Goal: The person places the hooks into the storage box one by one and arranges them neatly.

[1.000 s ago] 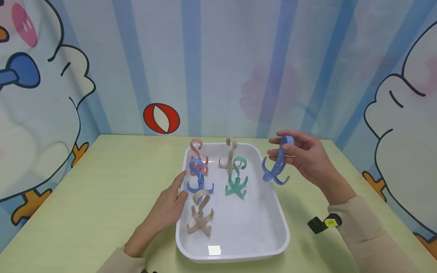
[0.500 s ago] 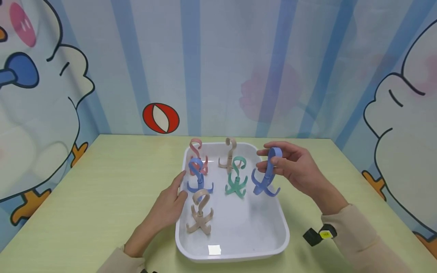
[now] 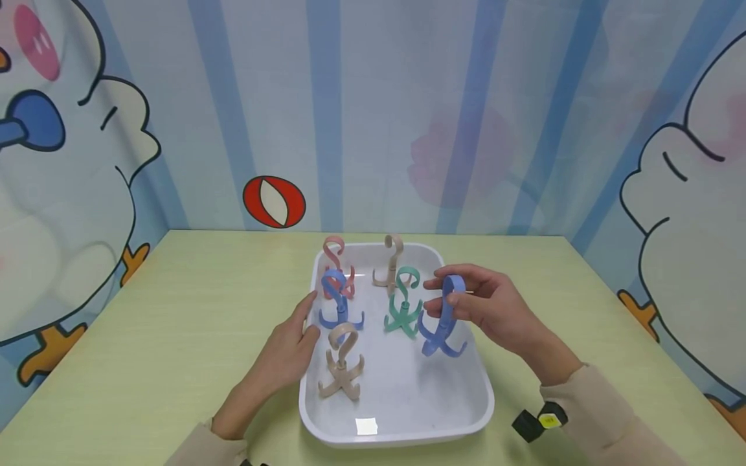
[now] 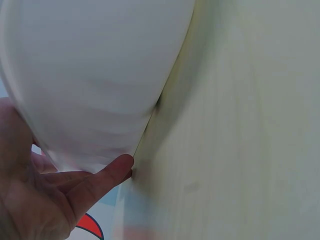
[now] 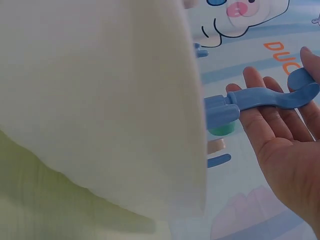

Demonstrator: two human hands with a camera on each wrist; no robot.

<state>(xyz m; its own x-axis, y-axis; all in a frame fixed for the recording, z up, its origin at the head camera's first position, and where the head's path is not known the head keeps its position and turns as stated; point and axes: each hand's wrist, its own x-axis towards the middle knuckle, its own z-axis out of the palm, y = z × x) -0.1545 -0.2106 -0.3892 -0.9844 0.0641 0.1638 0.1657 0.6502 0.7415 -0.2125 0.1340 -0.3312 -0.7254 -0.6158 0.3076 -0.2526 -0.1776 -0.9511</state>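
My right hand (image 3: 495,310) holds a blue four-pronged swivel hook (image 3: 444,323) by its curved top, between thumb and fingers. Its prongs point down over the right side of a white tray (image 3: 402,414). In the right wrist view, the hook's stem (image 5: 265,98) lies across the fingers, and the tray wall hides its lower prongs. At the tray's left edge my left hand (image 3: 285,353) grips the rim, thumb on top and fingers against the outer wall. A green hook (image 3: 403,317) stands just left of the held one.
Inside the tray, along the left, stand a pink hook (image 3: 334,249), another blue hook (image 3: 341,314) and a beige hook (image 3: 341,375). A second beige hook (image 3: 393,259) is at the back. The tray rests on a pale green table (image 3: 221,291) before a printed curtain (image 3: 373,116).
My right hand has carried the blue hook left and down, from beside the tray's right rim to over its inside. The left hand has stayed in place.
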